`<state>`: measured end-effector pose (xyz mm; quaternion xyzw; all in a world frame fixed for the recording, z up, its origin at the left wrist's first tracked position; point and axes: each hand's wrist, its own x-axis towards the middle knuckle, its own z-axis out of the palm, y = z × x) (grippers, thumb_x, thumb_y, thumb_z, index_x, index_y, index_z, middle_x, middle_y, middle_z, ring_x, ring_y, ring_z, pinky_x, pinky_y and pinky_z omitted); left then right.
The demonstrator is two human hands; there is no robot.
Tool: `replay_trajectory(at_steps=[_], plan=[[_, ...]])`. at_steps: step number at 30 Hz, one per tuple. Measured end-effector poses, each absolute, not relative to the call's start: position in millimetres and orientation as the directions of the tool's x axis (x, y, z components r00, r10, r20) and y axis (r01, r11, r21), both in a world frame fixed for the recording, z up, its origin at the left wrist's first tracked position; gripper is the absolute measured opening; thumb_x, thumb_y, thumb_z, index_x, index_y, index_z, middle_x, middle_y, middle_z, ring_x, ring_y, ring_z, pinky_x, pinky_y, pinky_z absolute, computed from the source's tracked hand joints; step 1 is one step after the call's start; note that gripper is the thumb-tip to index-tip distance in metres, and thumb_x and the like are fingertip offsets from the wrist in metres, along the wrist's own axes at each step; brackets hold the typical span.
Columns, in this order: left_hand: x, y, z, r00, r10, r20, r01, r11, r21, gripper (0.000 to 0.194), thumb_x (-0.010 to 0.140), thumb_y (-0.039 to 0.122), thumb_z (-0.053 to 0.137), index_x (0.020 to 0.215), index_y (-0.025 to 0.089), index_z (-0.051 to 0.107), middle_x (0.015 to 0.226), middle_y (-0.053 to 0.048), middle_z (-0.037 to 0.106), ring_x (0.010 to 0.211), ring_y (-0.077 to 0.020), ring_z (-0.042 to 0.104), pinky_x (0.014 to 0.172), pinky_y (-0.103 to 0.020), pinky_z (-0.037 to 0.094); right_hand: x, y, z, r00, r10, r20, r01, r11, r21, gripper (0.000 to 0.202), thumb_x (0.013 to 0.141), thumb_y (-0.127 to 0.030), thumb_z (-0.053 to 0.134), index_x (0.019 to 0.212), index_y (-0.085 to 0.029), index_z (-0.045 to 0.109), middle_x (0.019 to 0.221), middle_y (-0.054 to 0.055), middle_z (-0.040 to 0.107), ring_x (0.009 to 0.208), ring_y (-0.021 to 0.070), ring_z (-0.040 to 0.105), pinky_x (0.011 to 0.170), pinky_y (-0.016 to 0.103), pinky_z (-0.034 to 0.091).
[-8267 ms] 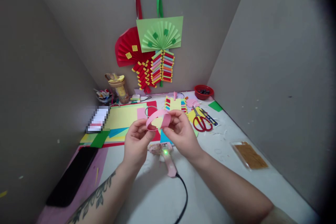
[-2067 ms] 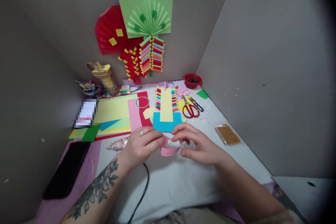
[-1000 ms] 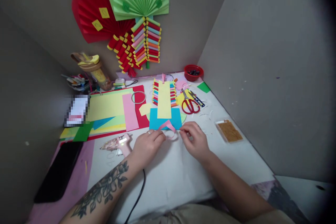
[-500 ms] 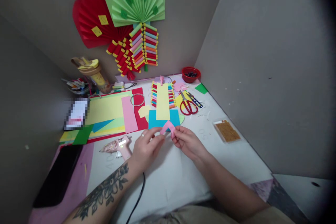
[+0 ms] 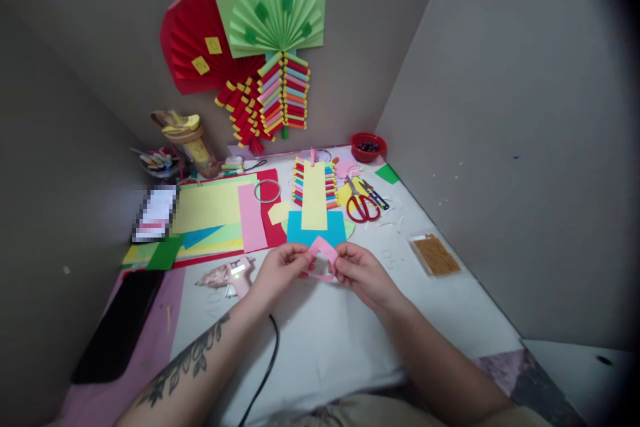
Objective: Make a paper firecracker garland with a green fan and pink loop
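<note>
Between my two hands is a strip of pink paper point(image 5: 320, 245), bent into an open, angular frame with a gap in its middle. My left hand point(image 5: 284, 268) pinches its left side, and my right hand point(image 5: 361, 271) pinches its right side. Just beyond lies a blue sheet of paper point(image 5: 295, 228), with a pale yellow paper strip point(image 5: 315, 197) partly over it. Rows of small coloured paper rolls point(image 5: 331, 187) stick out on both sides of the yellow strip. Left of my left hand, a pink glue gun point(image 5: 233, 273) rests on the table.
Red-handled scissors point(image 5: 363, 207) and blue snips point(image 5: 376, 195) lie to the right, near a red bowl point(image 5: 369, 148) of dark beads. A clear box point(image 5: 435, 255) sits further right. Stacked coloured paper point(image 5: 215, 203), a phone point(image 5: 156, 212) and a black case point(image 5: 120, 327) occupy the left. Paper fans hang behind.
The pink strip has gone from an upside-down V to a more closed frame, its lower part now showing between my hands. The view has shifted slightly.
</note>
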<state>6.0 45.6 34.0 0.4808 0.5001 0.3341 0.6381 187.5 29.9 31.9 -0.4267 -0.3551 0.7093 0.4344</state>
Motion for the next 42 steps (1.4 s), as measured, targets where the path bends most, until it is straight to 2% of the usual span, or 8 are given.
replay_trajectory(at_steps=[6, 9, 13, 19, 24, 29, 35, 42], plan=[[7.0, 45.6, 33.9, 0.263, 0.927, -0.265, 0.084, 0.252, 0.964, 0.034, 0.077, 0.044, 0.061, 0.094, 0.015, 0.064, 0.084, -0.007, 0.068, 0.076, -0.0173, 0.063, 0.067, -0.027, 0.048, 195.0, 32.7, 27.4, -0.236, 0.925, -0.297, -0.366, -0.368, -0.855, 0.026, 0.069, -0.035, 0.073, 0.070, -0.016, 0.055, 0.064, -0.001, 0.059, 0.049, 0.0061, 0.044, 0.045, 0.019, 0.028], [4.6, 43.1, 37.1, 0.173, 0.984, -0.045, 0.309, -0.011, 0.951, 0.031, 0.081, 0.040, 0.057, 0.101, 0.018, 0.063, 0.097, -0.008, 0.066, 0.086, -0.0190, 0.061, 0.072, -0.029, 0.048, 200.7, 37.4, 20.2, -0.224, 0.920, -0.322, -0.449, -0.391, -0.803, 0.023, 0.070, -0.032, 0.073, 0.069, -0.016, 0.056, 0.064, -0.001, 0.058, 0.049, 0.0056, 0.045, 0.045, 0.017, 0.030], [3.1, 36.3, 39.6, 0.334, 0.917, 0.217, 0.547, -0.376, 0.748, 0.022, 0.085, 0.034, 0.053, 0.099, 0.022, 0.066, 0.095, -0.007, 0.061, 0.092, -0.0188, 0.056, 0.080, -0.032, 0.045, 200.5, 42.4, 5.9, -0.289, 0.863, -0.415, -0.524, -0.505, -0.685, 0.022, 0.071, -0.030, 0.073, 0.069, -0.016, 0.056, 0.064, -0.001, 0.058, 0.052, 0.0058, 0.048, 0.047, 0.017, 0.034], [7.8, 31.8, 33.4, 0.474, 0.869, 0.143, 0.695, -0.469, 0.545, 0.023, 0.089, 0.030, 0.046, 0.090, 0.022, 0.067, 0.087, -0.006, 0.057, 0.080, -0.0170, 0.053, 0.070, -0.030, 0.043, 189.7, 41.8, -2.7, -0.338, 0.825, -0.453, -0.447, -0.564, -0.694, 0.026, 0.069, -0.032, 0.073, 0.071, -0.016, 0.052, 0.068, 0.000, 0.059, 0.053, 0.0071, 0.051, 0.047, 0.019, 0.035], [8.2, 33.5, 33.8, 0.487, 0.869, 0.085, 0.708, -0.450, 0.545, 0.025, 0.090, 0.028, 0.042, 0.088, 0.019, 0.065, 0.086, -0.006, 0.055, 0.080, -0.0173, 0.053, 0.070, -0.029, 0.042, 192.4, 39.2, -4.7, 0.066, 0.981, -0.180, 0.011, -0.181, -0.983, 0.026, 0.078, -0.037, 0.060, 0.096, -0.020, 0.052, 0.075, -0.001, 0.057, 0.055, 0.0101, 0.049, 0.049, 0.022, 0.038], [7.5, 34.1, 29.8, 0.479, 0.875, 0.072, 0.689, -0.426, 0.587, 0.024, 0.090, 0.027, 0.043, 0.089, 0.019, 0.065, 0.086, -0.006, 0.055, 0.083, -0.0180, 0.053, 0.072, -0.029, 0.042, 199.1, 38.0, -5.0, -0.018, 0.982, 0.187, 0.452, 0.174, -0.875, 0.015, 0.087, -0.025, 0.045, 0.099, -0.021, 0.054, 0.096, 0.007, 0.061, 0.086, 0.0194, 0.056, 0.077, 0.034, 0.046], [6.0, 35.9, 23.4, 0.416, 0.905, 0.082, 0.649, -0.359, 0.671, 0.024, 0.090, 0.027, 0.043, 0.088, 0.019, 0.065, 0.084, -0.005, 0.054, 0.079, -0.0166, 0.053, 0.072, -0.028, 0.042, 193.8, 37.8, -3.2, -0.299, 0.890, 0.343, 0.540, 0.454, -0.708, 0.027, 0.088, -0.018, 0.041, 0.114, -0.020, 0.049, 0.110, 0.010, 0.059, 0.107, 0.0237, 0.048, 0.090, 0.042, 0.043], [6.0, 37.2, 21.6, 0.406, 0.912, 0.055, 0.620, -0.320, 0.716, 0.025, 0.090, 0.030, 0.043, 0.085, 0.018, 0.065, 0.082, -0.004, 0.053, 0.076, -0.0161, 0.053, 0.070, -0.028, 0.042, 188.9, 42.2, -3.1, -0.370, 0.869, 0.328, 0.584, 0.492, -0.646, 0.031, 0.088, -0.016, 0.040, 0.118, -0.020, 0.047, 0.114, 0.010, 0.059, 0.111, 0.0245, 0.046, 0.093, 0.045, 0.041]])
